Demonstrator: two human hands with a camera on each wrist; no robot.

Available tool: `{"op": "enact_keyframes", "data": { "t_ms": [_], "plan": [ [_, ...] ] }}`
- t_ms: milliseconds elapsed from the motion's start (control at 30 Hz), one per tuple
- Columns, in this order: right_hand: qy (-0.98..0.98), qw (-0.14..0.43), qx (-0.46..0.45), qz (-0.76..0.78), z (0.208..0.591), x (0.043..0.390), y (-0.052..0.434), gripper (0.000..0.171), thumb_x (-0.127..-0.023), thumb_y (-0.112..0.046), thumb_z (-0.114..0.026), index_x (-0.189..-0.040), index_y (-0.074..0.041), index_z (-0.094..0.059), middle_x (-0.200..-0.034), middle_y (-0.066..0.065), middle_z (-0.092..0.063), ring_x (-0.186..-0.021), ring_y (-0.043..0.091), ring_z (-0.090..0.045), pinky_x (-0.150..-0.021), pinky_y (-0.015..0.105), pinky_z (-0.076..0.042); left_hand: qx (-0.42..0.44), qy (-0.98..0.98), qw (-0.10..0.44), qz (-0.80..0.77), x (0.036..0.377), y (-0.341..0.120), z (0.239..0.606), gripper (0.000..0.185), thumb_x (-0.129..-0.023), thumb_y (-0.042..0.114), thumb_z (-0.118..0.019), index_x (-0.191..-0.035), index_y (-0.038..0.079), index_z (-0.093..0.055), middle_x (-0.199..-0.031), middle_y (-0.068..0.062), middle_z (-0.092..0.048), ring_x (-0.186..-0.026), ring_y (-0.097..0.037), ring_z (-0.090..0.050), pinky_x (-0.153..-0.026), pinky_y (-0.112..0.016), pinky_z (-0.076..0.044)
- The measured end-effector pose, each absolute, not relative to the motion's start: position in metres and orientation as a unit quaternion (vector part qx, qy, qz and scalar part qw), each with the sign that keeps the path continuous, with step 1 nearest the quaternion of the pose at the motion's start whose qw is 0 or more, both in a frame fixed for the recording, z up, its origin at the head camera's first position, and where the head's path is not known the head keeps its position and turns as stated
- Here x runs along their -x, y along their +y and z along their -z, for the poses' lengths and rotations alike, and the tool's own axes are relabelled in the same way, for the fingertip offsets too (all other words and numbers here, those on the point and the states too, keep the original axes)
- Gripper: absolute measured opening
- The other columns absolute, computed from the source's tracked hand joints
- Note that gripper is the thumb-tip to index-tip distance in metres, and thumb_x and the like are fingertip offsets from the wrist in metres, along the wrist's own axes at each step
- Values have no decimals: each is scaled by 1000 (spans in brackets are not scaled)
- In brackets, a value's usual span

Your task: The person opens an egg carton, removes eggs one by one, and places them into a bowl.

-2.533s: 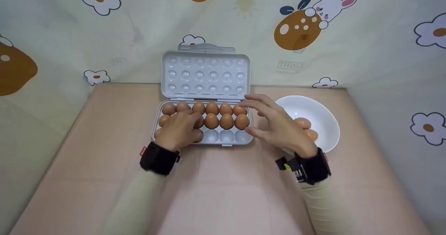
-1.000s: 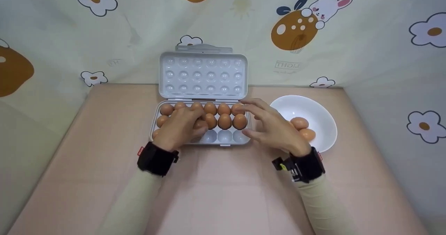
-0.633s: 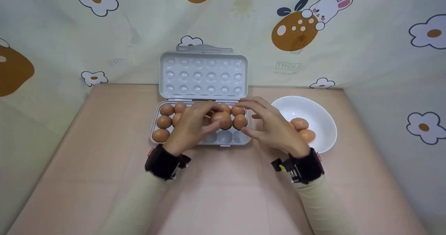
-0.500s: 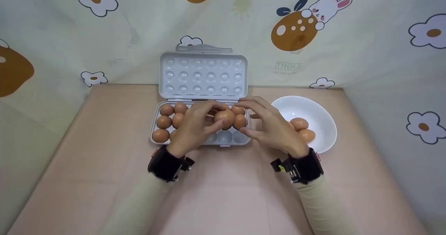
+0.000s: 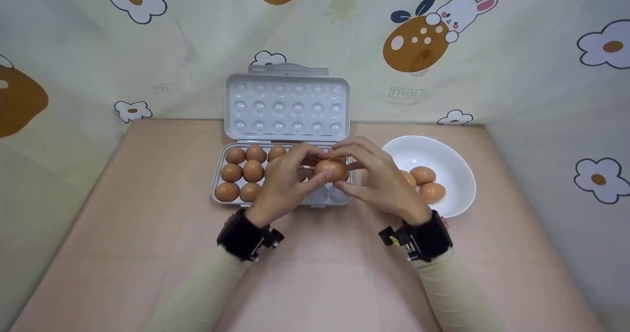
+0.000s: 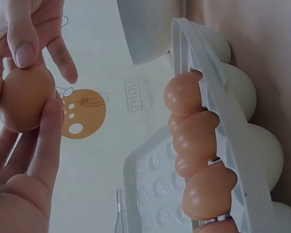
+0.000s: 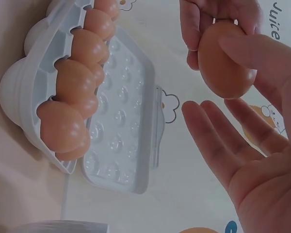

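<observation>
One brown egg [image 5: 330, 169] is up in the air over the right part of the egg carton, between both hands. My left hand [image 5: 285, 184] pinches it with thumb and fingers from the left. From the right, my right hand [image 5: 386, 184] meets the same egg; in the right wrist view its thumb lies across the shell [image 7: 225, 63] and a fingertip is right at the lower end. Below stands the grey plastic egg carton [image 5: 216, 182] with its lid [image 5: 288, 108] raised. Several brown eggs [image 5: 253, 171] fill sockets in it, while front-row sockets at right are bare.
A white bowl [image 5: 460, 174] holding 3 brown eggs [image 5: 432, 193] stands right of the carton, close beside my right forearm. Behind the table [image 5: 320, 283] hangs a printed curtain [image 5: 197, 51] with flowers and a rabbit.
My left hand has lifted an egg out of the carton's middle and carried it right to my right hand. The right hand, hovering with spread fingers earlier, now has its fingers at the egg.
</observation>
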State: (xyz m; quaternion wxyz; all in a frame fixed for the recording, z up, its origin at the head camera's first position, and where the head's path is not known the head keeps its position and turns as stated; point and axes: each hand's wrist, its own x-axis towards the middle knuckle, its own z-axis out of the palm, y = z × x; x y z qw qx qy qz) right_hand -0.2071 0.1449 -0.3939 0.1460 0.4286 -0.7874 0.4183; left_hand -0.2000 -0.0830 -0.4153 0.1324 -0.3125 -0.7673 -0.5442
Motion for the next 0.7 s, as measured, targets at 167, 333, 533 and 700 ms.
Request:
{"op": "enact_keyframes", "data": {
  "t_ms": [167, 333, 533, 700],
  "plan": [
    [-790, 163, -428, -408, 396, 206, 142, 47, -86, 2, -85, -129, -11, -71, -132, 2, -66, -122, 17, -64, -93, 28, -60, 308, -760, 135, 557, 200, -82, 417, 36, -97, 22, -79, -125, 3, -66, -123, -8, -70, -110, -16, -72, -87, -27, -62],
    [-787, 161, -430, -412, 395, 204, 141, 45, -86, 1, -85, -128, -9, -72, -130, 2, -68, -120, 17, -66, -92, 28, -61, 306, -762, 130, 556, 200, -82, 417, 36, -98, 22, -79, -124, 3, -65, -123, -8, -70, -111, -17, -72, -88, -27, -62],
    [-788, 158, -430, -412, 394, 204, 141, 47, -85, 3, -85, -129, -9, -71, -131, 1, -69, -117, 17, -67, -91, 28, -61, 316, -759, 113, 558, 200, -84, 415, 37, -99, 23, -77, -126, 2, -64, -125, -9, -68, -112, -16, -70, -89, -28, -62],
    [-791, 158, -430, -406, 393, 204, 145, 46, -86, 2, -84, -128, -11, -72, -130, 0, -69, -117, 16, -66, -91, 29, -61, 329, -748, 99, 567, 202, -86, 412, 36, -100, 21, -77, -127, 3, -64, -125, -8, -69, -110, -17, -70, -88, -30, -63]
  ]
}}
